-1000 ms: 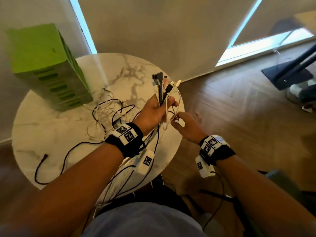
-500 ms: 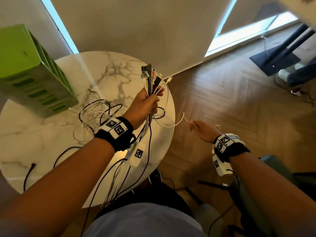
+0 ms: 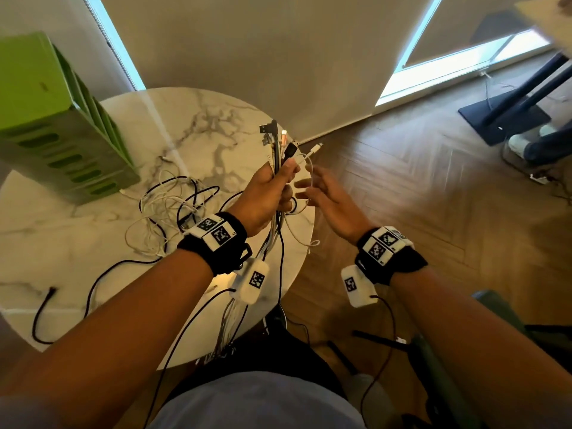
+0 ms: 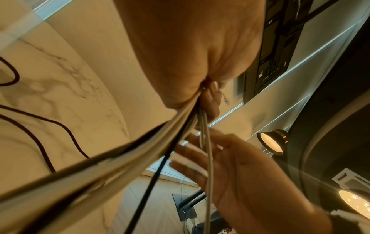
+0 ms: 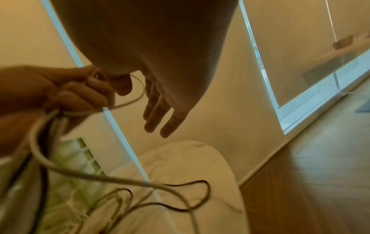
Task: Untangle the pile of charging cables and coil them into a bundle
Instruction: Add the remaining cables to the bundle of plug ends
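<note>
The left hand (image 3: 266, 193) is fisted round a gathered bunch of black and white charging cables (image 3: 276, 151), plugs pointing up, above the near edge of the round white marble table (image 3: 216, 119). Just beside it, the right hand (image 3: 325, 196) is spread open, holding nothing. Loose black and white cable tangle (image 3: 164, 209) lies on the table, near the green slotted plastic box (image 3: 52, 125), whose contents cannot be seen.

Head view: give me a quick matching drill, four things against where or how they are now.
1. left hand
2. right hand
3. green box
4. loose cables

a. stands at the table's far left
b. fingers spread, holding nothing
c. lie tangled on the marble table
d. grips the cable bunch, plugs up

Pairs: 1-d, 2-b, 3-a, 4-c
</note>
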Demonstrator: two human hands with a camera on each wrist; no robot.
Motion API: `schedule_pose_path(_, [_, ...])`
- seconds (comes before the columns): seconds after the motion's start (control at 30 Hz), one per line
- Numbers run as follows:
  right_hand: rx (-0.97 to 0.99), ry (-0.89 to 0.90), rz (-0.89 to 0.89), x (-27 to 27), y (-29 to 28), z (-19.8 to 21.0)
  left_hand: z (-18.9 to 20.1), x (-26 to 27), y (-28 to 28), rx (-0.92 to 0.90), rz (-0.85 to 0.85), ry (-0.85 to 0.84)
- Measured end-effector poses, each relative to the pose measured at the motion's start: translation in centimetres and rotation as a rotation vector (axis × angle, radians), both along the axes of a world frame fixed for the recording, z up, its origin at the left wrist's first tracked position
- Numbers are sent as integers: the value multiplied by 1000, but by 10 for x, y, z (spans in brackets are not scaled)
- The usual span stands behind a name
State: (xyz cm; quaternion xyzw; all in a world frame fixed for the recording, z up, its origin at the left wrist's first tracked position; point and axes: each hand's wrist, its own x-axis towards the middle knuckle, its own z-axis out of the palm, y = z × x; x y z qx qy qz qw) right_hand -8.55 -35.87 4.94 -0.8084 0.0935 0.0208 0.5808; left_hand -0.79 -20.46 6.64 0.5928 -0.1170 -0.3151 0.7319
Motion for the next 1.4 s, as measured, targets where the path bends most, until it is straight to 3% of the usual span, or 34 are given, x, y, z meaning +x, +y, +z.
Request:
schedule_pose_path(0.1, [17,-94,-86,8,5,22,0,1,3,-1,-30,-46])
schedule_pose_path(0.17, [67,-86,-129,10,2,29,0,6,3,13,45,-27])
schedule_pose_path(0.33, [131,-5,-49,9,-2,31,-2,16,5,-43,208,96])
schedule_pose_path(0.5, [204,305,143,15,1,24,-2,23,9,-90,259,120])
schedule_pose_path(0.57, [130,392,314,16,6,15,-1,26,9,-92,273,107])
schedule_pose_path(0.63, [68,364,428,16,11,5,0,28,10,-83,280,96])
schedule_pose_path(0.83, [-88,171,365,17,-9,-10,-1,39,17,50,403,13])
schedule_pose_path(0.93, [-315,312,382,4,-38,-39,-4,45,21,33,442,41])
schedule_pose_path(1.03, [-636,647,520,-17,-54,-63,-1,47,24,-47,374,80])
schedule_pose_path(1.1, [-745,798,587,-23,-51,-55,2,46,25,-95,299,101])
schedule_pose_path(1.13, [-670,780,545,-22,-46,-45,4,44,25,-106,264,112])
schedule_pose_path(1.27, [-292,420,325,6,-24,-14,18,32,17,-125,118,161])
schedule_pose_path(1.4, [-72,296,444,29,20,15,36,20,8,-97,-45,126])
